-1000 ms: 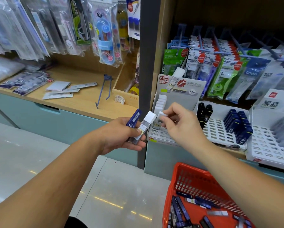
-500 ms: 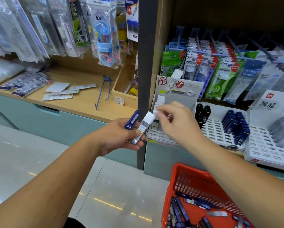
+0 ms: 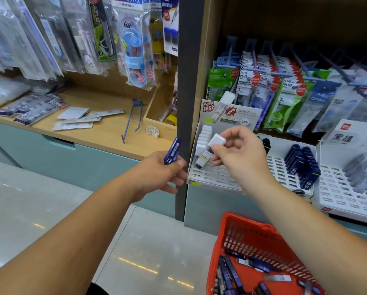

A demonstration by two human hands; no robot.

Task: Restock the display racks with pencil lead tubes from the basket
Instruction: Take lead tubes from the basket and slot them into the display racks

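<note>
My right hand [image 3: 241, 153] pinches a clear lead tube with a white cap [image 3: 212, 149] and holds it just above the left white slotted rack [image 3: 212, 177], beside a row of white-capped tubes [image 3: 203, 138] standing in it. My left hand [image 3: 161, 174] grips a dark blue lead tube [image 3: 172, 151], left of the grey shelf post. The red basket [image 3: 248, 235] sits low at the right with several blue and clear tubes [image 3: 233, 273] in it.
A middle rack [image 3: 284, 177] holds several blue tubes [image 3: 301, 165]; a third white rack [image 3: 346, 192] stands at the right. Packets hang on hooks [image 3: 284, 81] above. A wooden shelf [image 3: 106, 137] at left carries loose packets and a blue hook [image 3: 132, 120].
The white-capped tube has passed from my left hand to my right, which now holds it over the rack. My left hand keeps only the blue tube.
</note>
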